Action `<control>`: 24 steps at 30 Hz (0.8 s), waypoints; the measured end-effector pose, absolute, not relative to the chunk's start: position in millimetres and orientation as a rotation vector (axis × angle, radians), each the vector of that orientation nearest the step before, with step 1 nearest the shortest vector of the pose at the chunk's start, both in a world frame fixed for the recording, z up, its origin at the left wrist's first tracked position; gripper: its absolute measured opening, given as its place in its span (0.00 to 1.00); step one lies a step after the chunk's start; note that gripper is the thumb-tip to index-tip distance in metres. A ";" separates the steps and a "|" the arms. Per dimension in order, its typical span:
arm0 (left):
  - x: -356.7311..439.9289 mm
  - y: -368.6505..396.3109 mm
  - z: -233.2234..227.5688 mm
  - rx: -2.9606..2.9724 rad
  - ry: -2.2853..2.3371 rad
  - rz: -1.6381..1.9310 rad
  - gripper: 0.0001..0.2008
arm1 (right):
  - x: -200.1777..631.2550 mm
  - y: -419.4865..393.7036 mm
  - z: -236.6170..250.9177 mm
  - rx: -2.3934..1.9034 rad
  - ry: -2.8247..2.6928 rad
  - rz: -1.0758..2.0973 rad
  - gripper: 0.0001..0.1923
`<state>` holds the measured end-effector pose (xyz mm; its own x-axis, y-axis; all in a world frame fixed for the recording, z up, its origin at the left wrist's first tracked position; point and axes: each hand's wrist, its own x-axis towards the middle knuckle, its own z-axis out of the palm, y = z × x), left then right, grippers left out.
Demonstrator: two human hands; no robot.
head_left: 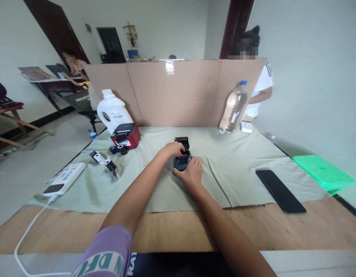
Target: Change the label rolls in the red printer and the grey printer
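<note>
A pale green cloth (pixel 155 192) covers a wooden table (pixel 172 231) in a white-walled room, fenced at the back by a folded cardboard screen (pixel 178 92). At mid-cloth the left hand (pixel 173 149) and right hand (pixel 191 173) both grip a small black box-shaped device (pixel 182 159) with its lid up. A red-and-black box (pixel 126 135) and white plastic jug (pixel 113 109) stand to the left, a clear plastic bottle (pixel 234 107) of water and a flat black phone (pixel 280 191) to the right.

Both arms reach forward. The left hand (pixel 173 148) and right hand (pixel 191 173) sit close together, fingers curled, maybe gripping something.
</note>
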<state>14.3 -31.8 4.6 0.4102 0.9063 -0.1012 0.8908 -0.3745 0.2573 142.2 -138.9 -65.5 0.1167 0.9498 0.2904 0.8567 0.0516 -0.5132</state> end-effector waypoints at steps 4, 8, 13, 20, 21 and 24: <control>18.5 -40.2 3.0 2.386 1.630 0.127 0.14 | 142.9 -138.1 -67.3 -1.813 -1.754 0.186 0.40; 4.3 -48.3 2.1 2.313 1.569 0.569 0.19 | 143.5 -137.8 -67.2 -1.804 -1.765 0.174 0.42; -66.8 -76.6 -6.1 1.957 1.813 1.234 0.20 | 144.0 -137.7 -66.5 -1.816 -1.798 0.138 0.41; -175.1 -137.8 -24.9 1.534 2.564 0.952 0.18 | 144.5 -136.8 -64.5 -1.841 -1.820 0.140 0.41; -179.9 -141.1 -28.1 1.520 2.575 0.911 0.19 | 144.6 -136.6 -64.3 -1.844 -1.824 0.137 0.41; -181.1 -142.9 -35.3 1.512 2.590 0.772 0.21 | 145.0 -136.1 -64.2 -1.858 -1.827 0.137 0.41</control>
